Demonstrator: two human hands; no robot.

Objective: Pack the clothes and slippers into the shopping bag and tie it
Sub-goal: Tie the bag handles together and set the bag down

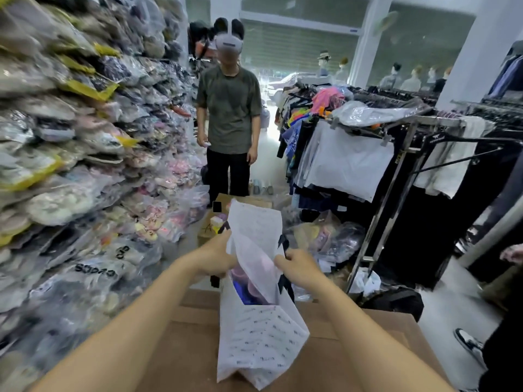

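Note:
A white printed shopping bag (261, 335) stands upright on a brown cardboard surface (368, 349) in front of me. Its mouth gapes, and pink and blue items (249, 281) show inside; I cannot tell clothes from slippers. My left hand (218, 257) grips the bag's left top edge. My right hand (297, 265) grips the right top edge near a dark handle strap (284, 281). The bag's far flap (254, 222) sticks up between both hands.
A wall of clothes in plastic bags (85, 165) fills the left side. A person (230, 114) stands ahead in the aisle. Clothing racks (410, 142) line the right. An open cardboard box (209, 222) sits behind the bag. A shoe (468, 345) and another person's hand (512, 254) show at right.

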